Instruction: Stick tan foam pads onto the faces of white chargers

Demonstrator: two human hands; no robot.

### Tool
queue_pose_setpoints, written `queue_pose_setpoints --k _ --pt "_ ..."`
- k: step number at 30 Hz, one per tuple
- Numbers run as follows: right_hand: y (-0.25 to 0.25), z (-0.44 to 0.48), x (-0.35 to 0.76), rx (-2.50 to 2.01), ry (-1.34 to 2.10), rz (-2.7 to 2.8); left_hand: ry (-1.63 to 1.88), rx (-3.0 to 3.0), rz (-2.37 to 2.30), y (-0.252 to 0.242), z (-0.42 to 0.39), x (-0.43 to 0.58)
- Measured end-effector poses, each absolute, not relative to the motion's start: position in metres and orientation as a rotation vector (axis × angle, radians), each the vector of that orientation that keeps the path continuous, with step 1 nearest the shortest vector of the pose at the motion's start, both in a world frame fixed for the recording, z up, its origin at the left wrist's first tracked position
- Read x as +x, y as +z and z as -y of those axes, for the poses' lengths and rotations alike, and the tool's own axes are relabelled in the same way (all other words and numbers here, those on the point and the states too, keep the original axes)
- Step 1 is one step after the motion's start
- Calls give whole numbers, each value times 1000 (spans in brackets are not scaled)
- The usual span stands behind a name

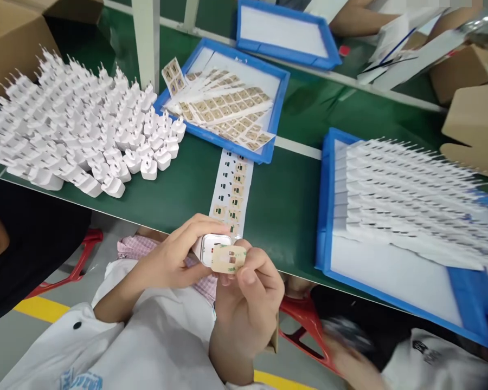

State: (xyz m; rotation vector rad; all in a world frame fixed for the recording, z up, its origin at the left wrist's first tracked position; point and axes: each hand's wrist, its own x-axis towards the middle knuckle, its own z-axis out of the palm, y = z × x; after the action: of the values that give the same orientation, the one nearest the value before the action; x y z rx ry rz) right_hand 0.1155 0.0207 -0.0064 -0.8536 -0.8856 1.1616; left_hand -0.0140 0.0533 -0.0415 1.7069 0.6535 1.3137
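My left hand (pixel 174 254) is closed around a white plug adapter (pixel 209 244), its flat end face turned up toward me. Between thumb and fingers, my right hand (pixel 254 287) pinches a tan sticker (pixel 226 259) with small cut-outs and green print. The sticker overlaps part of the adapter's end face; whether it touches the face I cannot tell. Just beyond my hands lies a white sticker sheet (pixel 231 184) with tan stickers on it and bare spots along its left column.
Many white plug adapters (pixel 85 119) stand in rows at the left. A blue tray (pixel 282 103) holds more sticker sheets (pixel 228 103). At the right, another blue tray (pixel 325 216) carries stacked adapters (pixel 406 200). Cardboard boxes (pixel 12 43) and other people sit around the green table (pixel 293 211).
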Motion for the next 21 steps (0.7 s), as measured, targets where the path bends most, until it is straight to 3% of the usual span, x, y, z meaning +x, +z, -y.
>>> queue_pose_setpoints --k 21 --pt "-8 -16 111 -962 1027 982 1421 1799 -594 -36 -53 -1"
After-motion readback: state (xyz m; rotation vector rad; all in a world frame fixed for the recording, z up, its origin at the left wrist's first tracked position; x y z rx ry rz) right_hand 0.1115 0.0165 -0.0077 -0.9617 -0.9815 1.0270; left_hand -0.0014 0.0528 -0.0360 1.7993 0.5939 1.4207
